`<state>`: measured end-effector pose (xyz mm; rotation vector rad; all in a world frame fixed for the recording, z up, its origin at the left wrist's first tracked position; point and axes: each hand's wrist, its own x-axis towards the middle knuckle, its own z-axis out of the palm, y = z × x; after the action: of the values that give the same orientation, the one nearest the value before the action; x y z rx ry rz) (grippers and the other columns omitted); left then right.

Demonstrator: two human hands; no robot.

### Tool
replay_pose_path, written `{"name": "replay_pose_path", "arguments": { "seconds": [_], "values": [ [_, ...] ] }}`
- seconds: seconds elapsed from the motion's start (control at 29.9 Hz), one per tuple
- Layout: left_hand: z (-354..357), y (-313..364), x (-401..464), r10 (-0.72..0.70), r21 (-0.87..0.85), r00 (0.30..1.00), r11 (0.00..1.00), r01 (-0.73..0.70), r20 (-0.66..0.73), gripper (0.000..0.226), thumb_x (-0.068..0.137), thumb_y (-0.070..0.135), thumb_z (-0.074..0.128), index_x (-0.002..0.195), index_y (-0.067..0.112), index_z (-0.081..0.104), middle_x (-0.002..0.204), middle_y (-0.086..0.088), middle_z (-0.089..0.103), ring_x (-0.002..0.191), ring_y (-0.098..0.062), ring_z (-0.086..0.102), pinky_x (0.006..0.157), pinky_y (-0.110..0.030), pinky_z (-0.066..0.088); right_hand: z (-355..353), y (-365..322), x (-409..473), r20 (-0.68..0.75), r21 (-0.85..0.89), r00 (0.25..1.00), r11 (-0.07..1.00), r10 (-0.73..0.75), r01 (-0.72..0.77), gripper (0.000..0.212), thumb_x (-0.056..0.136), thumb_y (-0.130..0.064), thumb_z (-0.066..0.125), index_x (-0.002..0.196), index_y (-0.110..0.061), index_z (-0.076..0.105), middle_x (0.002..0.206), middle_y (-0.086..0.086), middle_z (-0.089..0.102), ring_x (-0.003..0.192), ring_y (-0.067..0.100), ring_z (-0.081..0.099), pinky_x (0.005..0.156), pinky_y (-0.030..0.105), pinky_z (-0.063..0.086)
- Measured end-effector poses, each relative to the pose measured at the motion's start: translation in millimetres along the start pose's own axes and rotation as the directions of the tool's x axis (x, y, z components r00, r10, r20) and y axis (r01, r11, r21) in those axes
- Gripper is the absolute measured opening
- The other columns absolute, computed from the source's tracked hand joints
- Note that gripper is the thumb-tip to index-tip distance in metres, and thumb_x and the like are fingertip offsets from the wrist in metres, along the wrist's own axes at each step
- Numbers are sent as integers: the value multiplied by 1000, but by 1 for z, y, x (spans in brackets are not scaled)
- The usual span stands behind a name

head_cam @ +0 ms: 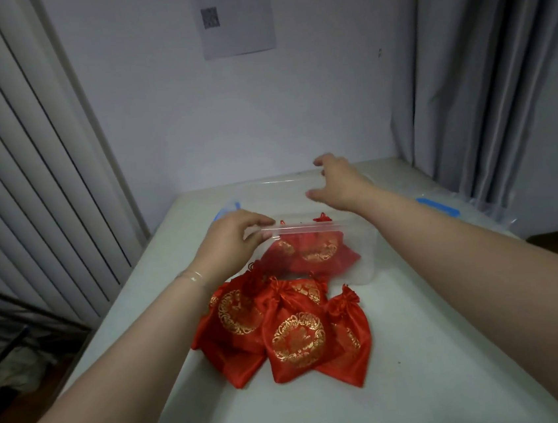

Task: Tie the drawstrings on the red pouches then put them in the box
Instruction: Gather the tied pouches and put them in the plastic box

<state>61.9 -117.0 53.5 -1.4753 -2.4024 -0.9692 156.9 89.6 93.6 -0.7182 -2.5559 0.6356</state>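
Head view: a clear box (361, 257) sits mid-counter (426, 385), its long axis running left to right, a few pouches already inside.
Loose pouches: a pile (283, 331) lies on the counter just in front of the box, toward the person, necks gathered and pointing at the box.
Left hand (229, 240): pinches the box's near-left rim.
Right hand (340, 184): spread, grasping nothing, raised past the far rim.
Nearer the pile: the left hand.
Likely next: steady the box and bring a hand back for a pouch.
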Motion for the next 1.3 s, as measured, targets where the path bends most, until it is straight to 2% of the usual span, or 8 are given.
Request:
{"name": "replay_pose_path", "arguments": {
  "seconds": [0.2, 0.33, 0.43, 0.5, 0.67, 0.87, 1.07, 1.3],
  "values": [
    [-33, -21, -19, -139, 82, 904, 979, 187, -404, 33, 82, 36, 70, 72, 14, 47, 73, 0, 49, 73, -24, 49, 61, -34, 33, -11, -20, -77, -144, 98, 918, 917, -371, 386, 11, 87, -35, 56, 87, -25, 61, 76, -11, 62, 74, 11, 58, 72, 34, 50],
    [-54, -44, -41, -401, 265, 870, 906, 331, 286, 40, 75, 53, 68, 102, 26, 58, 110, 2, 61, 99, -19, 58, 79, -28, 43, 9, -8, -114, 290, -330, 912, 864, -290, 380, 59, 77, -77, 40, 99, -26, 60, 86, -5, 65, 90, 21, 63, 68, 30, 43],
    [-50, -45, -56, -408, 305, 655, 913, 272, 636, 124, 39, 87, 60, 146, 44, 14, 150, 7, 23, 137, -16, 31, 108, -26, 25, 34, 7, -128, 518, -472, 855, 842, 25, 262, 101, 63, -91, 33, 143, -29, 27, 134, 6, 53, 122, 28, 51, 92, 37, 43],
    [-36, -41, -64, -333, 226, 632, 943, 246, 700, 137, 36, 88, 61, 147, 44, -6, 155, 5, 12, 141, -13, 21, 110, -21, 18, 50, 10, -132, 577, -449, 809, 871, 113, 199, 111, 60, -93, 35, 148, -35, 0, 149, 11, 34, 132, 30, 41, 103, 41, 39],
    [-3, -34, -68, -212, 141, 663, 977, 159, 718, 126, 64, 45, 83, 145, 47, -13, 154, 6, 16, 141, -13, 22, 115, -27, 22, 68, 0, -130, 662, -243, 746, 962, 70, 125, 119, 60, -74, 67, 145, -42, -10, 150, 13, 17, 134, 33, 36, 108, 40, 35],
    [12, -18, -70, -79, -143, 723, 960, 241, 686, 89, 64, 2, 77, 134, 37, 34, 125, 6, 55, 112, -12, 57, 96, -25, 48, 90, -10, -134, 556, 25, 831, 1000, 2, -19, 83, 73, -26, 75, 141, -19, 28, 131, 11, 41, 112, 25, 52, 85, 26, 44],
    [-32, 13, -64, -16, -319, 867, 926, 201, 499, 75, 68, -5, 73, 125, 34, 44, 115, 13, 60, 93, 5, 61, 79, -11, 47, 44, -19, -134, 354, 504, 927, 860, -125, -77, 44, 71, 3, 66, 106, -21, 55, 90, -1, 64, 77, 11, 60, 72, 27, 51],
    [-75, 57, 5, -36, -463, 999, 885, 45, 28, 67, 69, 5, 77, 118, 38, 45, 108, 9, 61, 87, -5, 65, 75, -25, 55, -53, -39, -73, -33, 632, 985, 760, -169, 152, 30, 67, -3, 60, 92, -19, 63, 82, 5, 64, 75, 19, 62, 74, 36, 53]
  ]
}}
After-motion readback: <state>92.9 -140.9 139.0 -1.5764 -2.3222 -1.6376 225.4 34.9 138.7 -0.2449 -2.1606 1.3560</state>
